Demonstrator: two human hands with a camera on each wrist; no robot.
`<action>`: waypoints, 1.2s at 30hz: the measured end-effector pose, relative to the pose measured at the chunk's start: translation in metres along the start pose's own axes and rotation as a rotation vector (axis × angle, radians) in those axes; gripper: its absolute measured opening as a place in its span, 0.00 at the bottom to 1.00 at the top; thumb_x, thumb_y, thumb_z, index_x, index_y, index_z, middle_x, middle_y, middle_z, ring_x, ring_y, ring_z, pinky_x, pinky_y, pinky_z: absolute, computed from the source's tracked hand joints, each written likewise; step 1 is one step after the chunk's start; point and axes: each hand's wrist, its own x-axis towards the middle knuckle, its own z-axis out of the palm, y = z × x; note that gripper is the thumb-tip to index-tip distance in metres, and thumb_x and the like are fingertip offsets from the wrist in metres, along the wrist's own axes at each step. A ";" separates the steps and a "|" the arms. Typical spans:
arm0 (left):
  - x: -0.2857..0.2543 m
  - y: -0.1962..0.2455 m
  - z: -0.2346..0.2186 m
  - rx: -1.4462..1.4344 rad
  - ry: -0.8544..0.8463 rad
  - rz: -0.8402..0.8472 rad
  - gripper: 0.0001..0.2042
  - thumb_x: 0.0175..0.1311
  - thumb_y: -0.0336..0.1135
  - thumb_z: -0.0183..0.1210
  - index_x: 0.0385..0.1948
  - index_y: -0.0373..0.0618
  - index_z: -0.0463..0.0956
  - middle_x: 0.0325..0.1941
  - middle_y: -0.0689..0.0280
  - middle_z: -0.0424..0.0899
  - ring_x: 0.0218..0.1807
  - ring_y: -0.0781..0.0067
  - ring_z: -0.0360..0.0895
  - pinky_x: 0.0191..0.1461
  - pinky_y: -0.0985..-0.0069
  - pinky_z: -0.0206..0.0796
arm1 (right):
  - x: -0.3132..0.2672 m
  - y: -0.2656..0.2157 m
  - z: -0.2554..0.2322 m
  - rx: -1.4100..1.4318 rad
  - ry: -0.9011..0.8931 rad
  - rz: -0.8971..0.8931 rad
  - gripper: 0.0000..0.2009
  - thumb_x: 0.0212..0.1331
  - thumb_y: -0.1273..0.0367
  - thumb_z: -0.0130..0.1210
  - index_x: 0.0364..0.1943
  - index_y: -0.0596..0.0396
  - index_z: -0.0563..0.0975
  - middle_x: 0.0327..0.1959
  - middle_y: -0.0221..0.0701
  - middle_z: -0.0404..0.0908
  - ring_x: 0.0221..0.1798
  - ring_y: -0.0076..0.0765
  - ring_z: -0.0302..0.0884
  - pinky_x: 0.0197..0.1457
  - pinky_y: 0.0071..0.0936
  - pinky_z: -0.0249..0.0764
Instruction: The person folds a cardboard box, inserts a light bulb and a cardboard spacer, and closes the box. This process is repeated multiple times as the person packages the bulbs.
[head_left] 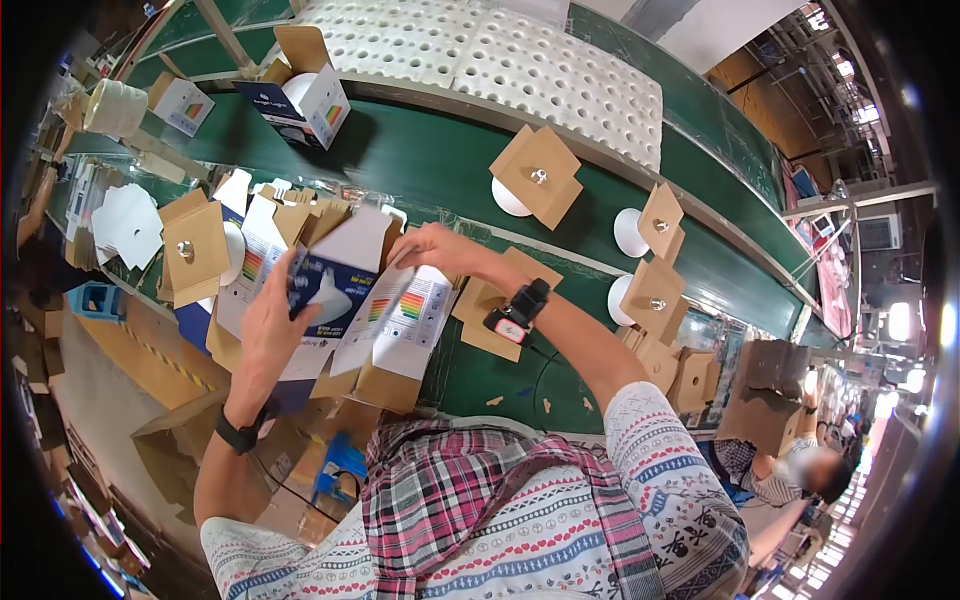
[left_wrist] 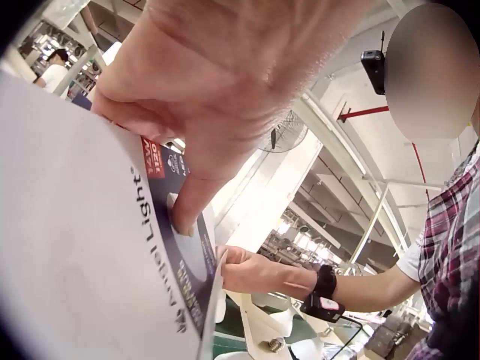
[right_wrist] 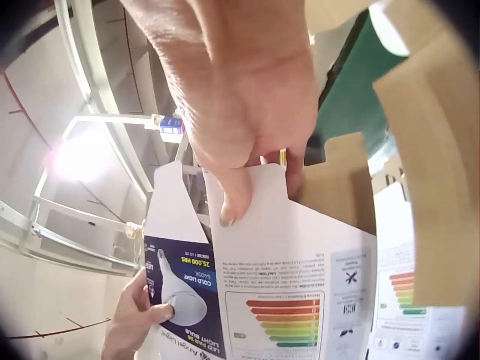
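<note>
Conveyor belt (head_left: pixel 440 160): green, running across the far side of the work, so finished pieces sit within easy reach
Foam tray (head_left: pixel 500 60): white, pocketed with round holes, lying on the far edge of the belt
Stack of flat cartons (head_left: pixel 425 320): printed with coloured energy bars, piled just under the hands, probably as the supply to draw from
Bulb carton (head_left: pixel 340 290): blue and white, half unfolded, raised above the stack between both hands with its top flaps open
Cardboard inserts (head_left: pixel 537 175): brown squares each holding a white bulb base-up, spread along the belt, well apart from the carton
Left hand (head_left: pixel 268 320): clamped on the carton's blue face, thumb (left_wrist: pixel 184 202) pressed on the printed bulb to steady it
Right hand (head_left: pixel 432 245): pinching the carton's upper flap (right_wrist: pixel 247 191), fingers curled over its edge, seemingly to square it open
</note>
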 end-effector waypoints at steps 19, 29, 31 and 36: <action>0.014 -0.086 0.119 -0.575 -0.346 -0.082 0.46 0.48 0.47 0.67 0.64 0.33 0.49 0.63 0.49 0.57 0.66 0.56 0.57 0.68 0.69 0.49 | -0.048 -0.010 -0.090 -0.860 0.428 0.099 0.11 0.53 0.72 0.49 0.41 0.52 0.77 0.40 0.35 0.74 0.44 0.43 0.72 0.50 0.33 0.70; 0.015 -0.101 0.111 -0.690 -0.418 -0.146 0.47 0.50 0.62 0.60 0.65 0.38 0.50 0.65 0.51 0.59 0.66 0.59 0.58 0.67 0.69 0.51 | -0.038 0.055 -0.139 -0.748 0.619 0.239 0.06 0.55 0.70 0.54 0.37 0.53 0.75 0.37 0.37 0.71 0.37 0.42 0.75 0.41 0.34 0.72; 0.015 -0.100 0.109 -0.694 -0.425 -0.159 0.47 0.50 0.63 0.60 0.66 0.39 0.50 0.64 0.52 0.60 0.65 0.59 0.59 0.67 0.69 0.51 | -0.031 0.048 -0.140 -0.696 0.616 0.201 0.06 0.55 0.71 0.55 0.37 0.54 0.76 0.35 0.36 0.71 0.34 0.39 0.75 0.40 0.32 0.72; 0.016 -0.097 0.101 -0.750 -0.427 -0.171 0.47 0.50 0.62 0.59 0.66 0.40 0.50 0.63 0.52 0.62 0.63 0.61 0.62 0.65 0.70 0.53 | 0.001 -0.001 -0.128 -0.443 0.523 0.145 0.07 0.51 0.72 0.57 0.35 0.57 0.78 0.30 0.33 0.72 0.32 0.29 0.74 0.37 0.24 0.71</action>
